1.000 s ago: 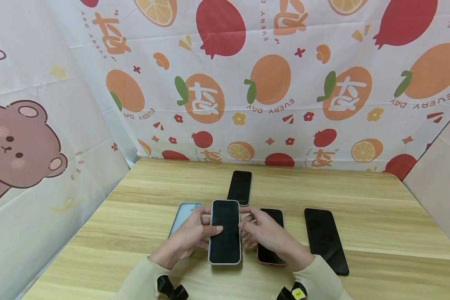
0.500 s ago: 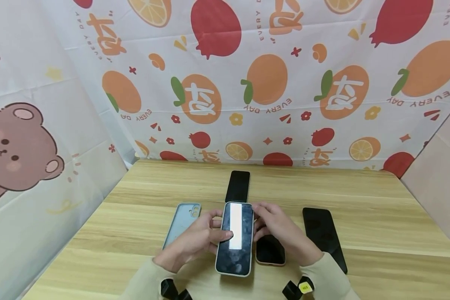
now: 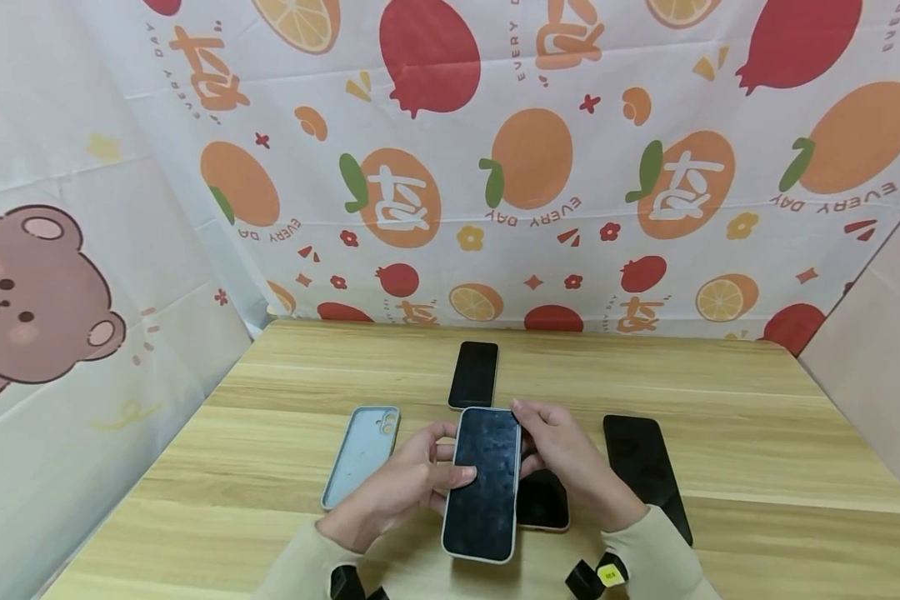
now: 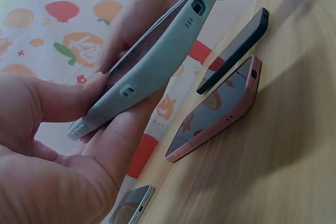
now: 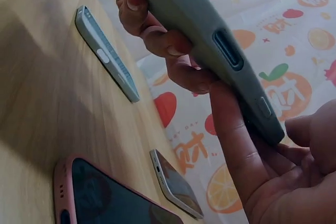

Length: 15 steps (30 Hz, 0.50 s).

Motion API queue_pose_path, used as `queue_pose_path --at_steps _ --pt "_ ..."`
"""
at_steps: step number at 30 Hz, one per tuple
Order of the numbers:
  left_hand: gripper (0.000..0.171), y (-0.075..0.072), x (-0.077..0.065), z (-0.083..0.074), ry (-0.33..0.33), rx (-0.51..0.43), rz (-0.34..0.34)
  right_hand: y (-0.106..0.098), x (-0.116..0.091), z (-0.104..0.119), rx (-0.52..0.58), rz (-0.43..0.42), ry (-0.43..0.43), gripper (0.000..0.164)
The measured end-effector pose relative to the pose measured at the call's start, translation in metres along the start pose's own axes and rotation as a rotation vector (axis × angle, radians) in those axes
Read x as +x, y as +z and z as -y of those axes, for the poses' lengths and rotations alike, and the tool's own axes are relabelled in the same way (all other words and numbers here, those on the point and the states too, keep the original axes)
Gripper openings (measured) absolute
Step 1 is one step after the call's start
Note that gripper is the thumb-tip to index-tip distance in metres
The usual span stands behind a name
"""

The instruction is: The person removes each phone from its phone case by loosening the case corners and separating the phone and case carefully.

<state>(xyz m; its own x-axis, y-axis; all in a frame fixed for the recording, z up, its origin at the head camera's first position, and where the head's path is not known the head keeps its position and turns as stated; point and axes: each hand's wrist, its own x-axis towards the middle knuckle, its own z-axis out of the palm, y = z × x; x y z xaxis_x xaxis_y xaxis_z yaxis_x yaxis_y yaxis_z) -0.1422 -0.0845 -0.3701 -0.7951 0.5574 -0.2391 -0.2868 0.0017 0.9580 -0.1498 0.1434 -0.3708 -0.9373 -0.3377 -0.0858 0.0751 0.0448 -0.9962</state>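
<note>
A phone in a pale blue-green case (image 3: 483, 504) is held up between both hands, screen upward, over the table. My left hand (image 3: 411, 479) grips its left side, thumb on the screen and fingers behind. At the upper right corner, my right hand (image 3: 570, 454) pinches the phone with thumb and fingers. In the left wrist view the case's side wall (image 4: 152, 74) shows, with small cutouts in it. The right wrist view shows the underside and a long slot (image 5: 228, 51) in the case edge. An empty light blue phone case (image 3: 362, 454) lies left of the hands.
Behind the held phone lies a black-screened phone (image 3: 474, 373). A pink-cased phone (image 3: 543, 504) lies partly hidden under the right hand. Farther right is a large black phone (image 3: 645, 467). All rest on the wooden table (image 3: 270, 400), with a fruit-print cloth (image 3: 540, 158) behind.
The held phone has moved right and slightly toward the person, and tilted. A bright screen reflection appeared and went. My right thumb and fingers have moved to its upper right corner.
</note>
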Motion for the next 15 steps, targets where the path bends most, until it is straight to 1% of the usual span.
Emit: queue_pose_path --at_steps 8,11,15 --pt "0.056 0.0014 0.0011 0.0006 0.013 -0.017 0.026 -0.0004 -0.0026 0.0009 -0.024 -0.013 -0.035 0.048" --pt "0.055 0.0019 0.0014 0.001 0.018 -0.017 0.028 -0.0001 -0.0013 -0.0005 -0.007 -0.018 -0.04 0.049" --pt "0.053 0.0023 0.0018 0.001 0.027 -0.034 0.033 0.001 0.0008 -0.0015 0.042 -0.025 -0.032 0.05"
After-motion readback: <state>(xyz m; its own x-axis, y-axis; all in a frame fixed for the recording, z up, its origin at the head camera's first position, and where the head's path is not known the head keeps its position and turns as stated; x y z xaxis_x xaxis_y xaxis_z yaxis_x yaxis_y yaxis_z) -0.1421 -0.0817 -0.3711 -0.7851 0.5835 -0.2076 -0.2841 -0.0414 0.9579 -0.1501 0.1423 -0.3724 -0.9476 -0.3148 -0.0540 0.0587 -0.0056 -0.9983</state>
